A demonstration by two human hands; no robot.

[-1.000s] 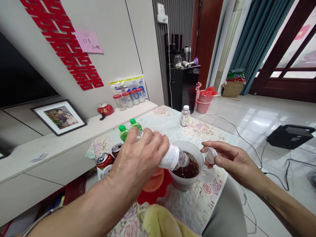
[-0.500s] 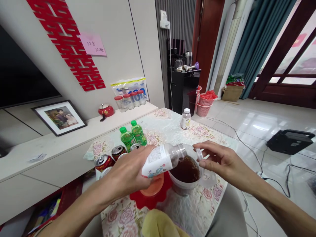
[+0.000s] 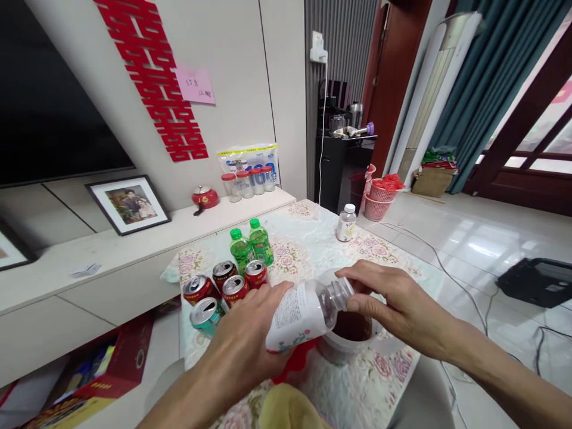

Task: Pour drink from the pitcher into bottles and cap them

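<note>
Passage between 2 green-capped bottles [image 3: 261, 245] and white-capped bottle [image 3: 346, 226], 5 cans [image 3: 235, 291] a barrier leftward.

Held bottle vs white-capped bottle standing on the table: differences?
Pose: the held bottle is tilted in the left hand; the standing bottle is upright on the tablecloth.
Label: the held bottle's shows pink and blue; the standing bottle's, yellow.
Mouth: the right hand is at the held bottle's mouth; the standing bottle is capped, untouched.
Both: clear, white labels.

Two white-labelled bottles [image 3: 297, 316], one tub [image 3: 336, 351], two green-capped bottles [image 3: 260, 245], five cans [image 3: 235, 290] and four red-lidded jars [image 3: 257, 183] are visible.
</note>
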